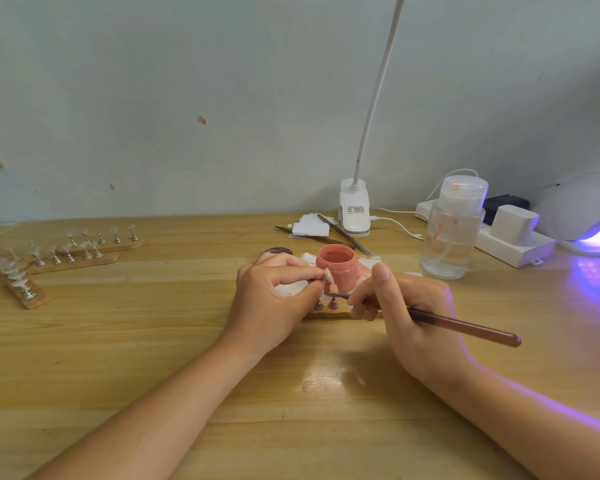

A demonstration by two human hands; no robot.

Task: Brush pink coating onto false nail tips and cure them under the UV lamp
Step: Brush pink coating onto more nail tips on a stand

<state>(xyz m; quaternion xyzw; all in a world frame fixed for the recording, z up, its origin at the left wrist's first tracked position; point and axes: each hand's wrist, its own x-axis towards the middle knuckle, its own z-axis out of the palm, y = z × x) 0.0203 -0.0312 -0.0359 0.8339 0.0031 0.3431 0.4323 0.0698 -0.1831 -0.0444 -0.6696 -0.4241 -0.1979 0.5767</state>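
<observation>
Coating stage, early; left hand (274, 296) pinches one nail tip (327, 274) on its stand, held just in front of the open pink jar (336, 265); right hand (406, 306) grips the brush (440, 320), bristles at the tip's lower edge; two bare stands (326, 303) wait on the strip below; three racks of tips (54, 256) at far left look clear, so likely uncoated; UV lamp (582, 211) glows at right, well apart; curing not started for this tip.
</observation>
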